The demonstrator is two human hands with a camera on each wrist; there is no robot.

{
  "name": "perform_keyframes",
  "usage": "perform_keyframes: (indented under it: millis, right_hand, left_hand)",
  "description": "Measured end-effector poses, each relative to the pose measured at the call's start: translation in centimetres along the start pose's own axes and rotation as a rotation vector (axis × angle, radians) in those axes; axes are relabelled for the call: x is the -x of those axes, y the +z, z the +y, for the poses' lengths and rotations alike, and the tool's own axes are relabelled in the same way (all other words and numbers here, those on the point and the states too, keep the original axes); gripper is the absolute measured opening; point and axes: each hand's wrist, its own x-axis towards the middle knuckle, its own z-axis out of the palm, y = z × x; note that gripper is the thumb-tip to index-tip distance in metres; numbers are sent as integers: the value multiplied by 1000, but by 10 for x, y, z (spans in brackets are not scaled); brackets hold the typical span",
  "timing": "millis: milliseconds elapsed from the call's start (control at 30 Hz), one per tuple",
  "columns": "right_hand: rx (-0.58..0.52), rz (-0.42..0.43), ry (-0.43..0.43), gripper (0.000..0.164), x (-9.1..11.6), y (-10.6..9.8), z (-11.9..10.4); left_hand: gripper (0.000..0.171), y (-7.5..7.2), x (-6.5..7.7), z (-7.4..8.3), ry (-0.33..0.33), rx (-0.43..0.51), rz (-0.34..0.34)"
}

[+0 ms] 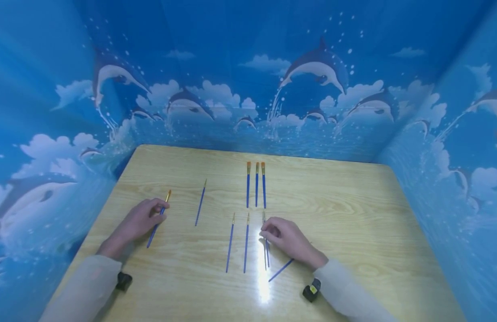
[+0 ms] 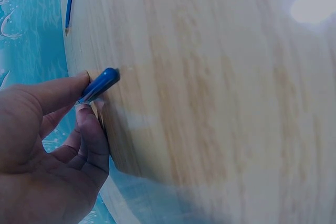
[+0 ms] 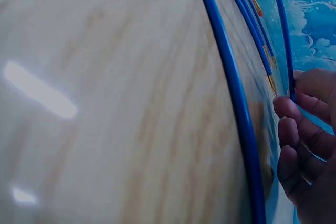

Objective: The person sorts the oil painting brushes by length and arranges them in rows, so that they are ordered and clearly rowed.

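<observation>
Paintbrushes, blue-handled, lie on the wooden worktop (image 1: 353, 210). Head view: landmark is the trio of brushes (image 1: 256, 184) at worktop centre-back, parallel, bristles pointing away from the person. Left hand (image 1: 137, 221) sits well left of the trio and nearer the person, fingers curled round an orange-tipped brush (image 1: 158, 218); its long axis runs near-to-far, tip tilted right and away. A loose brush (image 1: 200, 202) lies between that hand and the trio, same lean. Right hand (image 1: 286, 239) is just nearer than the trio, pinching a thin brush (image 1: 266, 241) at its upper part; axis near-to-far, tip away. Two brushes (image 1: 238, 243) lie just left of it, parallel. Another brush handle (image 1: 281, 269) pokes out under the right wrist, angled.

Left wrist view: thumb and fingers grip the blue handle end (image 2: 100, 84) against the worktop edge.

Right wrist view: fingertips (image 3: 294, 114) pinch a thin blue shaft (image 3: 283, 40) lifted off the wood; another long handle (image 3: 231, 93) lies flat just beside.
</observation>
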Motion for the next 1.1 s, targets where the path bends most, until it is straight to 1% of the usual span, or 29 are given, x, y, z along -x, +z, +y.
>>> perform_keyframes:
  millis: [167,267,333,467,700,867,1100]
  right_hand:
    - [42,-33,-16,8,-1,9,-6]
    - [78,-46,-15,8,-3,15,-10]
    - [96,-48,-30,8,-5,18,-12]
    - [127,-39,-56,9,-7,22,-16]
    - [190,-39,-64,9,-7,24,-18]
    - [209,-31,-49,8,-9,26,-20]
    - [231,1,-28,6,-11,28,-23]
  left_hand:
    - [34,-1,0,0,-21,-6,-9]
    - [33,-2,0,1,-13,1,-4]
    - [33,-2,0,1,-7,2,-2]
    - [32,-1,1,2,1,8,3]
    - [32,-2,0,2,1,7,7]
    - [32,-3,0,3,-1,4,0]
    - [32,-2,0,3,13,-1,9]
